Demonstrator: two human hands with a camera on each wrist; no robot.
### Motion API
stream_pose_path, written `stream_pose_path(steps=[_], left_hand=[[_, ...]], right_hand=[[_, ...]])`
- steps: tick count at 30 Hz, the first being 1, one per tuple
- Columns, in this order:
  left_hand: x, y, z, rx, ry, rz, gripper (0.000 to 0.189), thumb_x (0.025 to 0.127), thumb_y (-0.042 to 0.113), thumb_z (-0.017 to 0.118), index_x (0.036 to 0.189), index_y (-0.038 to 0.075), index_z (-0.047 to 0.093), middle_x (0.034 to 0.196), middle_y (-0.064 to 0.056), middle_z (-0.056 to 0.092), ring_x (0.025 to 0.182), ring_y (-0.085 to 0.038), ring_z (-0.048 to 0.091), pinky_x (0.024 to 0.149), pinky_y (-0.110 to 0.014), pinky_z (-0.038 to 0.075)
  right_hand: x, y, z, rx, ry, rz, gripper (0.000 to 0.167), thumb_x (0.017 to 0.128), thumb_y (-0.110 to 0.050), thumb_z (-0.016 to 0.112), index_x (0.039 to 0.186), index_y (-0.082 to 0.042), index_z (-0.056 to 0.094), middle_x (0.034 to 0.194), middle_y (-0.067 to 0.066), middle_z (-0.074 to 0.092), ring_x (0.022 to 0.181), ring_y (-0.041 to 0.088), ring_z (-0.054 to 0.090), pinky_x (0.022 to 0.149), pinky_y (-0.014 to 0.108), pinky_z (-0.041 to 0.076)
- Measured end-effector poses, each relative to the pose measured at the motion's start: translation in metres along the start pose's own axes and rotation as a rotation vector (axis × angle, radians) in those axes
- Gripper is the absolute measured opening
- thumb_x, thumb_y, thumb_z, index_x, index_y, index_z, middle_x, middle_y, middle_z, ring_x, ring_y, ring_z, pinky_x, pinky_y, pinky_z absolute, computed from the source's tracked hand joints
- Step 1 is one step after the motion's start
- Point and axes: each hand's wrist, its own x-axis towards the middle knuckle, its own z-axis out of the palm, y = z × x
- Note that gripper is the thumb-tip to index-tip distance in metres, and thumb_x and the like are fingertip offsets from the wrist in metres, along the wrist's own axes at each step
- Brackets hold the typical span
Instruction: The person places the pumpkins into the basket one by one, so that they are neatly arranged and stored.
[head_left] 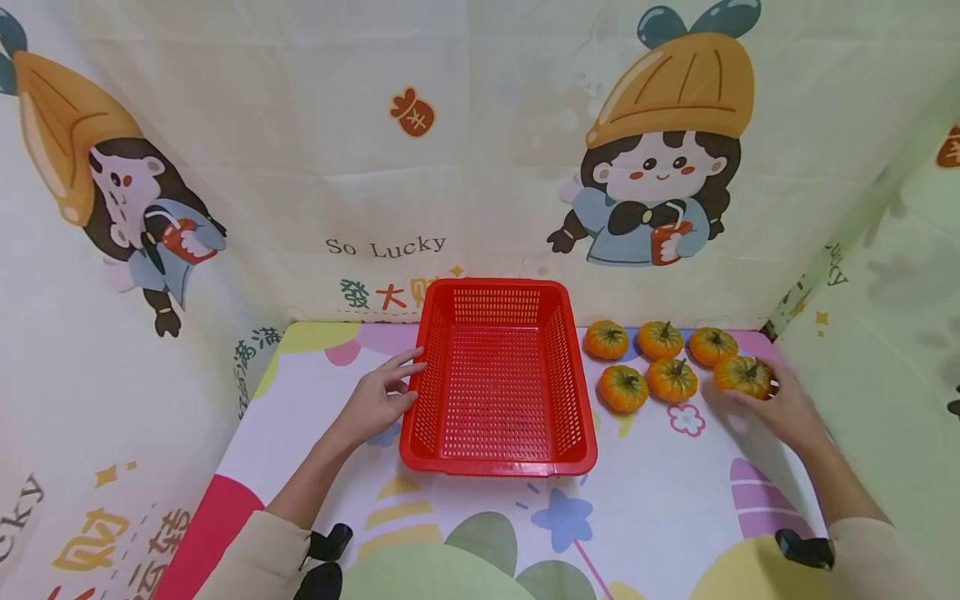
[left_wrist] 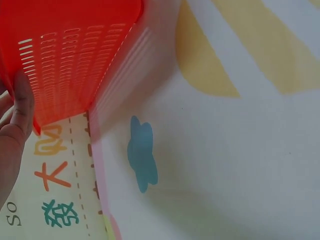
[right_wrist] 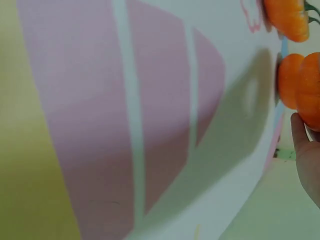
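A red plastic basket (head_left: 495, 467) with slotted walls stands upright on the table, with nothing inside. My left hand (head_left: 377, 400) holds its left rim; in the left wrist view the thumb (left_wrist: 21, 107) lies against the outer wall. To the right of the basket several small orange pumpkins with green stems are grouped in two rows, one of them a front-row pumpkin (head_left: 624, 388). My right hand (head_left: 787, 408) grips the rightmost pumpkin (head_left: 738, 377) between thumb and fingers. Whether that pumpkin touches the table is unclear. In the right wrist view the held pumpkin (right_wrist: 309, 92) partly covers another pumpkin (right_wrist: 289, 80).
A patterned cloth (head_left: 630, 508) covers the table. Printed fabric walls (head_left: 495, 167) rise at the back and on both sides. The basket and the back-row pumpkins (head_left: 660, 340) are close to the back wall.
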Motion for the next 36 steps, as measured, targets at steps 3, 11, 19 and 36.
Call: stream_pose_path(steps=[3, 11, 19, 36], left_hand=[[-0.001, 0.0, 0.0, -0.008, 0.003, 0.0, 0.05, 0.095, 0.0, 0.067, 0.144, 0.003, 0.059, 0.163, -0.004, 0.043, 0.091, -0.025, 0.063, 0.075, -0.022, 0.06], [-0.002, 0.001, -0.001, 0.022, 0.015, 0.005, 0.051, 0.094, 0.0, 0.068, 0.144, 0.002, 0.059, 0.161, -0.005, 0.045, 0.091, -0.024, 0.064, 0.075, -0.022, 0.06], [-0.002, 0.002, 0.0, 0.028, 0.02, 0.014, 0.051, 0.094, -0.001, 0.068, 0.144, 0.001, 0.059, 0.161, -0.009, 0.045, 0.089, -0.021, 0.064, 0.074, -0.022, 0.06], [-0.003, 0.002, 0.0, 0.017, 0.023, 0.001, 0.05, 0.094, -0.001, 0.068, 0.143, 0.001, 0.059, 0.161, -0.008, 0.046, 0.089, -0.022, 0.063, 0.072, -0.021, 0.059]], right_hand=[[0.0, -0.006, -0.003, -0.009, 0.022, -0.024, 0.091, 0.097, -0.039, 0.072, 0.158, 0.006, 0.021, 0.148, 0.043, 0.034, 0.124, 0.058, 0.039, 0.091, 0.063, 0.05], [0.0, -0.036, -0.009, 0.003, 0.038, -0.095, 0.087, 0.094, -0.034, 0.076, 0.156, 0.002, 0.027, 0.139, 0.039, 0.043, 0.116, 0.054, 0.047, 0.064, 0.003, 0.04], [0.003, -0.071, -0.011, 0.012, -0.002, -0.145, 0.091, 0.093, -0.034, 0.078, 0.159, -0.001, 0.025, 0.147, 0.037, 0.04, 0.122, 0.057, 0.046, 0.069, -0.002, 0.038], [0.018, -0.157, 0.011, 0.014, -0.108, -0.221, 0.097, 0.09, -0.04, 0.079, 0.164, -0.011, 0.021, 0.157, 0.027, 0.037, 0.132, 0.05, 0.047, 0.1, 0.062, 0.051]])
